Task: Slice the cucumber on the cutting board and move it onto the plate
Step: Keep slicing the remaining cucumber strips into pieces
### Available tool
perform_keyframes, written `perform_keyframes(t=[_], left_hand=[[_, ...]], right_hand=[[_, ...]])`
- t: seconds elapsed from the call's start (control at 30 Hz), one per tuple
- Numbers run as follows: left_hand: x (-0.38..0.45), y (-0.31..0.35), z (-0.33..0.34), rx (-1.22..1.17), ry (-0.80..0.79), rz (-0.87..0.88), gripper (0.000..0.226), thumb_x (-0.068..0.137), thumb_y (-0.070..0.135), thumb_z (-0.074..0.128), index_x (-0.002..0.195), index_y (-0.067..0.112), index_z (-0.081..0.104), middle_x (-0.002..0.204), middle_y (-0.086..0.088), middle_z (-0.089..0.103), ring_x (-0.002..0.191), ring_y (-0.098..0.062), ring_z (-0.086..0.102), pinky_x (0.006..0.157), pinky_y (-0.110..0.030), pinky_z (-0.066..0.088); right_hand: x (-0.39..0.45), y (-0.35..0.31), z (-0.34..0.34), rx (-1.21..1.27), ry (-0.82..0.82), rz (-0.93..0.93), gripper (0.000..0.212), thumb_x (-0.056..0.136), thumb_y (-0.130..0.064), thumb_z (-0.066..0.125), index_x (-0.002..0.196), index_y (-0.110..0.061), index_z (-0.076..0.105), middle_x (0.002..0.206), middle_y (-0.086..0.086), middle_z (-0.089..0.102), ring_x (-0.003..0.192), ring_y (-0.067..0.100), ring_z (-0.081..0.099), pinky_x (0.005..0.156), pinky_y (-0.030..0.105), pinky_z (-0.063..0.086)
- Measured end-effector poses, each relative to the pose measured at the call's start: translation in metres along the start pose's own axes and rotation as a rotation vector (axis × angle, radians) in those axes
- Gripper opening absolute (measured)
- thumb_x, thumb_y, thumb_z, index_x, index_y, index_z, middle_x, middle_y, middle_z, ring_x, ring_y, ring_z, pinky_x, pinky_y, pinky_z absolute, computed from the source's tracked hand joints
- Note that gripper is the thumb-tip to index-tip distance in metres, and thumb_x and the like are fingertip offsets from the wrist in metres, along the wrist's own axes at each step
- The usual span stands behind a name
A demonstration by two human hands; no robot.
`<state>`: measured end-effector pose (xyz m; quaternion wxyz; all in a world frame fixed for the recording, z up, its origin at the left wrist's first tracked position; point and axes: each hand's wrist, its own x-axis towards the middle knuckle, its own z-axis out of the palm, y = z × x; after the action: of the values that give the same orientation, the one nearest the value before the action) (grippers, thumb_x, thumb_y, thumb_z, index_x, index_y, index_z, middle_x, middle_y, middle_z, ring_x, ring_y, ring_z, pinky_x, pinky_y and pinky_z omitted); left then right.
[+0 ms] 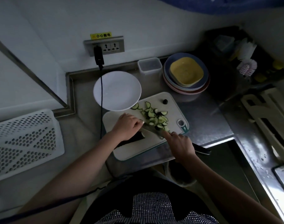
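Slicing under way on the cutting board (pixel 168 101), with the white plate (pixel 117 90) waiting bare at its far-left corner.

The board sits on a steel counter (pixel 207 117) and its near edge hangs over the counter's lip, so hard downward pressure there looks risky to me. The plate's rim overlaps the board's far corner, which makes a short sweep possible, though a dark cable (pixel 101 94) crosses the plate's left side. The uncut cucumber half (pixel 139 136) lies under the left hand (pixel 126 125), whose fingers curl down on it; it looks firm, wet-faced, likely to roll. The right hand (pixel 178 143) grips the knife (pixel 201 150), forefinger extended along the blade. The cut slices (pixel 155 118) are heaped just beyond: thin, light, limp, probably best scooped on the blade.
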<state>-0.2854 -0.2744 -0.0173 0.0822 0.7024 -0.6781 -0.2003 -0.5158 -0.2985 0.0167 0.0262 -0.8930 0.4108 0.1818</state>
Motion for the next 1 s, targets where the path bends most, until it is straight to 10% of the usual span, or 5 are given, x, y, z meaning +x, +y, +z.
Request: perform_keyframes(t=[0.17,0.4,0.57,0.7,1.0], left_hand=[[0.012,0.007,0.006,-0.004,-0.147,-0.028,0.05,0.1,0.045,0.028,0.141,0.019,0.044,0.146,0.002,0.041,0.134,-0.02,0.031,0.114,-0.036,0.017],[0.007,0.053,0.008,-0.014,0.127,0.325,0.047,0.091,0.039,0.034,0.089,0.011,0.071,0.088,-0.002,0.069,0.086,-0.022,0.061,0.096,-0.035,0.039],[0.02,0.065,0.007,-0.109,-0.164,0.103,0.062,0.091,0.059,0.025,0.12,0.02,0.063,0.126,0.0,0.059,0.119,-0.019,0.051,0.1,-0.034,0.038],[0.024,0.068,0.009,-0.115,-0.23,0.062,0.049,0.101,0.044,0.031,0.14,0.018,0.046,0.148,0.001,0.039,0.137,-0.015,0.031,0.112,-0.027,0.021],[-0.043,0.026,0.02,-0.151,0.579,-0.125,0.03,0.093,0.021,0.038,0.106,0.003,0.059,0.103,-0.01,0.057,0.095,-0.022,0.051,0.082,-0.03,0.042]], right_hand=[[0.004,0.008,-0.001,-0.022,0.044,-0.071,0.05,0.096,-0.008,0.033,0.143,-0.022,0.025,0.116,0.01,0.059,0.099,0.031,0.063,0.07,0.036,0.047],[0.013,0.016,0.006,-0.035,0.122,-0.113,0.053,0.097,-0.009,0.037,0.144,-0.028,0.024,0.112,0.008,0.063,0.095,0.03,0.066,0.067,0.034,0.048],[0.014,0.023,0.012,-0.104,0.192,-0.113,0.066,0.056,-0.007,0.075,0.119,-0.024,0.064,0.058,0.006,0.062,0.04,0.025,0.059,0.035,0.025,0.039],[0.016,0.024,0.008,-0.069,0.194,-0.101,0.061,0.049,-0.006,0.085,0.104,-0.021,0.066,0.053,0.004,0.059,0.036,0.024,0.057,0.032,0.025,0.038],[0.0,0.024,0.017,0.173,0.153,-0.015,0.052,0.072,-0.023,0.077,0.108,-0.021,0.038,0.064,0.004,0.062,0.046,0.028,0.062,0.037,0.032,0.044]])
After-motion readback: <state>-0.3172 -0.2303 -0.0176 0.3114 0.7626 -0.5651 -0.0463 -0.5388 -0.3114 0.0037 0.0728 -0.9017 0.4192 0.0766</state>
